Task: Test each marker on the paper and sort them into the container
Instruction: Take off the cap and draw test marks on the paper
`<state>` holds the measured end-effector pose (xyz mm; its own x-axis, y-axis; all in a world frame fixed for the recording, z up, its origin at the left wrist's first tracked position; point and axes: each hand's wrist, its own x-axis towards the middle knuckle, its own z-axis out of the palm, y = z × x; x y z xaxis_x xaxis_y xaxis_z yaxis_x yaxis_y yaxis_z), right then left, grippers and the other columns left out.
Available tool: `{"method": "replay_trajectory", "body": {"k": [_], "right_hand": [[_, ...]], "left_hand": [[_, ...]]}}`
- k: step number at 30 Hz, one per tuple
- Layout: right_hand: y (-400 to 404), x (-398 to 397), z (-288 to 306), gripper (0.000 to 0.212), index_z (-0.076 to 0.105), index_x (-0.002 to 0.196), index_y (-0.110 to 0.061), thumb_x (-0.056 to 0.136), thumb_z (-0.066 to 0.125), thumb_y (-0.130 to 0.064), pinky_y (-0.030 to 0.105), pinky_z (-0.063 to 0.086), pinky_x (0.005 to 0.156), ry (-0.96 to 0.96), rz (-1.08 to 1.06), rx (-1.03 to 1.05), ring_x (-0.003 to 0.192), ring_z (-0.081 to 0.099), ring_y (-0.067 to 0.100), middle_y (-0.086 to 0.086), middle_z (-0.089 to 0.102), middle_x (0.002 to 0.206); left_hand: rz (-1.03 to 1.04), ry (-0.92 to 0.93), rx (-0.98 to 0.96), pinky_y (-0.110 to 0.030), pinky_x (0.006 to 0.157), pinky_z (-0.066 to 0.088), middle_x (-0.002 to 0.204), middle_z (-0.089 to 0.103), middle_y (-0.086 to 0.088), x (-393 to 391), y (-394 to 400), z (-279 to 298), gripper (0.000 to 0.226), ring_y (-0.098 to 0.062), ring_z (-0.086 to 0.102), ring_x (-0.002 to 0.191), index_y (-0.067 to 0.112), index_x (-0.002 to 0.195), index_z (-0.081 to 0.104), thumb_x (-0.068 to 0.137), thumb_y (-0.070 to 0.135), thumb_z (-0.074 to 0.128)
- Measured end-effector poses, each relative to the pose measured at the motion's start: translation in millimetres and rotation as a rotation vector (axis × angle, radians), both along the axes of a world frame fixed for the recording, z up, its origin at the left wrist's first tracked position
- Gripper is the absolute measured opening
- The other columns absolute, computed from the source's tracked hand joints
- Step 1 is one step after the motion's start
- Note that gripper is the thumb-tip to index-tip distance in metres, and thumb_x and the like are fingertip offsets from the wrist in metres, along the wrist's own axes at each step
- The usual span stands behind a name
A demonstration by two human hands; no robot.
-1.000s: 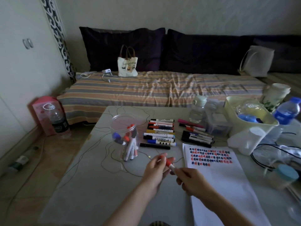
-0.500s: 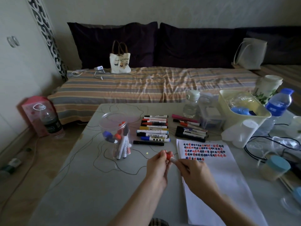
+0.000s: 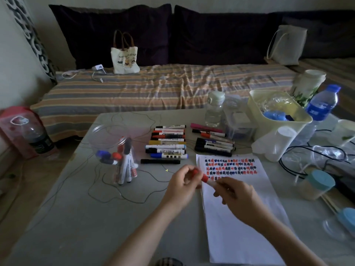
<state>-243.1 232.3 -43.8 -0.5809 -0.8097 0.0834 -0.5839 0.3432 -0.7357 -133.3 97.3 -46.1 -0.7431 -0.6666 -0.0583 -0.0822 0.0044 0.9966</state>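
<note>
Both hands have stayed joined on the red marker, barely shifting. Left hand pinches its cap end; right hand grips the barrel, probably to pull the cap off or press it on. Paper lies beneath the grip, container far left.

"NAUGHTY BEAR" on tote bag
</note>
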Motion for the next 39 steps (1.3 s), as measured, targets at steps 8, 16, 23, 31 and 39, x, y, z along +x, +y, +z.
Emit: {"method": "replay_trajectory", "body": {"k": [8, 16, 23, 31, 39], "right_hand": [[17.4, 5.2, 9.4, 0.028, 0.064, 0.083, -0.023, 0.095, 0.051, -0.045, 0.022, 0.035, 0.053, 0.176, 0.224, 0.084, 0.055, 0.048, 0.009, 0.0, 0.058, 0.065], [58.3, -26.6, -6.3, 0.019, 0.071, 0.098, -0.029, 0.09, 0.058, -0.04, 0.018, 0.044, 0.045, 0.509, -0.033, 0.021, 0.055, 0.056, 0.002, -0.018, 0.059, 0.073], [35.8, -25.0, -16.6, 0.047, 0.044, 0.134, -0.042, 0.101, 0.042, -0.008, 0.007, 0.046, 0.061, 0.144, -0.038, -0.035, 0.079, 0.059, -0.012, -0.006, 0.06, 0.098], [21.9, -47.5, -8.0, 0.046, 0.058, 0.128, -0.025, 0.089, 0.061, -0.001, 0.036, 0.059, 0.074, -0.718, -0.162, -0.433, 0.096, 0.069, 0.018, 0.005, 0.071, 0.11], [-0.6, -79.0, -31.5, 0.025, 0.068, 0.083, -0.008, 0.093, 0.06, -0.03, 0.025, 0.041, 0.047, -0.326, -0.357, -0.269, 0.047, 0.048, 0.011, 0.001, 0.06, 0.056]], "left_hand": [[-0.428, -0.153, -1.173, -0.018, 0.073, 0.045, 0.098, 0.057, 0.008, 19.8, -13.9, -7.3, 0.019, -0.008, 0.055, 0.087, 0.02, 0.112, 0.059, 0.099, 0.03, 0.053], [-0.226, -0.318, -0.881, -0.019, 0.077, 0.042, 0.101, 0.062, 0.012, 47.7, -47.9, -10.4, 0.019, -0.005, 0.057, 0.09, 0.021, 0.106, 0.062, 0.098, 0.034, 0.051], [-0.191, -0.234, -0.821, -0.032, 0.084, 0.05, 0.1, 0.062, 0.01, 3.0, -23.1, -44.2, 0.018, -0.007, 0.056, 0.094, 0.023, 0.101, 0.063, 0.085, 0.028, 0.07], [-0.228, -0.221, -0.936, -0.027, 0.107, 0.037, 0.131, 0.058, 0.015, -13.2, -31.8, -71.7, 0.035, -0.003, 0.049, 0.122, 0.028, 0.123, 0.062, 0.089, 0.038, 0.063], [-0.179, -0.117, -0.918, -0.036, 0.099, 0.045, 0.121, 0.062, 0.022, -19.2, -40.5, -85.9, 0.037, -0.001, 0.053, 0.115, 0.029, 0.111, 0.068, 0.086, 0.054, 0.057]]}}
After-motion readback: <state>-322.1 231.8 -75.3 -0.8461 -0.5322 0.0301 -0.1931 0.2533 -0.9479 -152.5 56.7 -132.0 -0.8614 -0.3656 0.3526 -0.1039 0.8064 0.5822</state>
